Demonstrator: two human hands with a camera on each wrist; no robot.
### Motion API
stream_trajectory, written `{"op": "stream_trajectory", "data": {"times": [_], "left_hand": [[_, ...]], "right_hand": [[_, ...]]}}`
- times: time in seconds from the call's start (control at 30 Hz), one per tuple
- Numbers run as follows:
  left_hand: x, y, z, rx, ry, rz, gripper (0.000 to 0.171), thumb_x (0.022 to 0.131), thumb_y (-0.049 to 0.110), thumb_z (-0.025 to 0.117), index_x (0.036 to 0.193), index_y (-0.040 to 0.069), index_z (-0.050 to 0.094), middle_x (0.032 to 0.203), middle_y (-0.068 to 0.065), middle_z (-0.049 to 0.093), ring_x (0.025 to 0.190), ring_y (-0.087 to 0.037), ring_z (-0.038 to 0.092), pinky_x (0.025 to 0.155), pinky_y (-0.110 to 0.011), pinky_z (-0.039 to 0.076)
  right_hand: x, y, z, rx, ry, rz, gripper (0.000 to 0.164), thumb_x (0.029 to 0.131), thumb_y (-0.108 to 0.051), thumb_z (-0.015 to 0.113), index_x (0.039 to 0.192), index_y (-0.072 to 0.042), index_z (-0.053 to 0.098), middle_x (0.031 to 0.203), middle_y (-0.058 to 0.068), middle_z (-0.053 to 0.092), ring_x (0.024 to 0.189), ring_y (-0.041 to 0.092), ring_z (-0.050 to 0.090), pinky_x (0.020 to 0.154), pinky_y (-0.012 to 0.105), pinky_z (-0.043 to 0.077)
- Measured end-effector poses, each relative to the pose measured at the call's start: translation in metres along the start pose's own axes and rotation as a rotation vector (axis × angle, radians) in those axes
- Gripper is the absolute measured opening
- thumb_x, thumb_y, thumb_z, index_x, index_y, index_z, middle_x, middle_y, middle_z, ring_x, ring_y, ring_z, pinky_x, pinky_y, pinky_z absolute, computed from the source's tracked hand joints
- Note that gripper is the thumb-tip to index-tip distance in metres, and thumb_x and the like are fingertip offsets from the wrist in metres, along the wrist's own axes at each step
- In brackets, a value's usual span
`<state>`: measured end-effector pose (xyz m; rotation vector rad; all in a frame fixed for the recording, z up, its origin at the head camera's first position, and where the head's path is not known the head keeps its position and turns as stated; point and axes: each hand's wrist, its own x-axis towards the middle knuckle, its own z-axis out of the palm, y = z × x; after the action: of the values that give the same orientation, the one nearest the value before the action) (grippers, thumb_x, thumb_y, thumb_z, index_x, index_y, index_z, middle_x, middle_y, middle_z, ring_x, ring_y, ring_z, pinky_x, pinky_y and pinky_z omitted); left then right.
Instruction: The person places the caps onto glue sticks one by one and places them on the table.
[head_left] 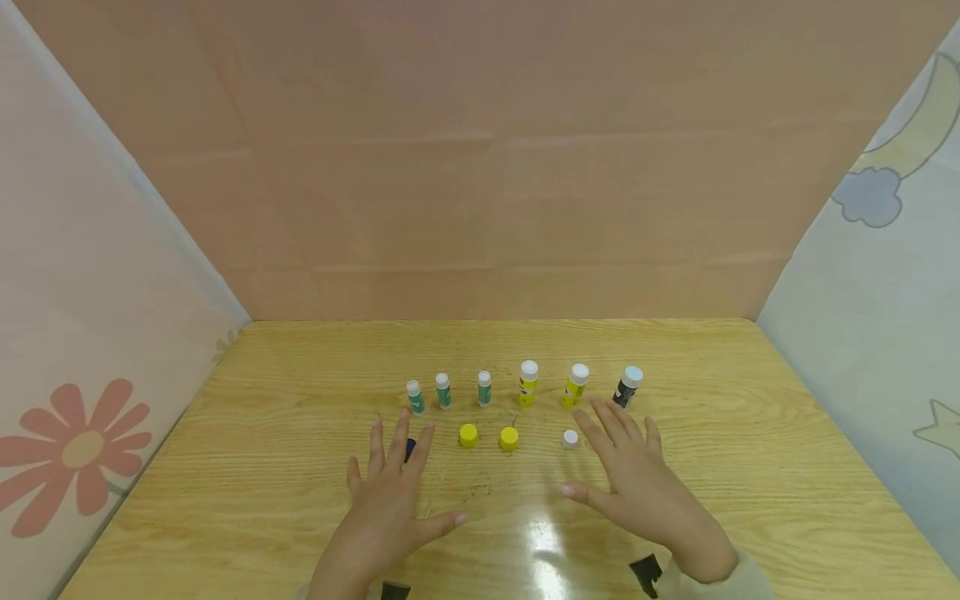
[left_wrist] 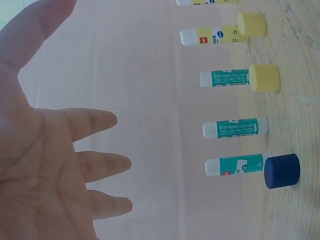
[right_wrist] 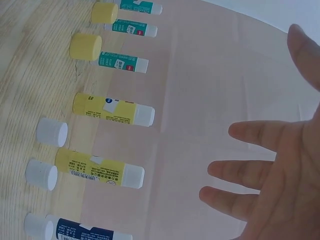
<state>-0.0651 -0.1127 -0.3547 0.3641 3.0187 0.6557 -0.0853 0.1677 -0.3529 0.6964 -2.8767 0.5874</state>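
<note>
Your left hand (head_left: 386,510) and right hand (head_left: 637,483) spread fingers wide; glue sticks (head_left: 528,387) stand at twelve o'clock; caps (head_left: 509,439) sit nearer.

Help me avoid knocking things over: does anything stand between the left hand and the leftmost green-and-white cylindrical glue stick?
Yes: a short, dark blue cylindrical cap stands on the wooden table in front of that glue stick. The left hand appears raised above it, so reaching over would probably work.
</note>
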Motion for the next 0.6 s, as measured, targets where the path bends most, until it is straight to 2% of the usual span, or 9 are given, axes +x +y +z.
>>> {"op": "stream_trajectory", "data": {"times": [0.6], "left_hand": [[0.0009,-0.0034,-0.0001,-0.023,0.002,-0.021,0.096,0.064,0.07,0.05,0.138,0.015,0.021,0.141,-0.018,0.008,0.124,-0.043,-0.003,0.081,-0.071,0.007]], "right_hand": [[0.0021,0.0056,-0.0009,0.03,0.018,0.013,0.075,0.078,-0.046,0.057,0.134,-0.008,0.026,0.135,0.022,0.022,0.121,0.041,0.016,0.087,0.067,0.003]]}}
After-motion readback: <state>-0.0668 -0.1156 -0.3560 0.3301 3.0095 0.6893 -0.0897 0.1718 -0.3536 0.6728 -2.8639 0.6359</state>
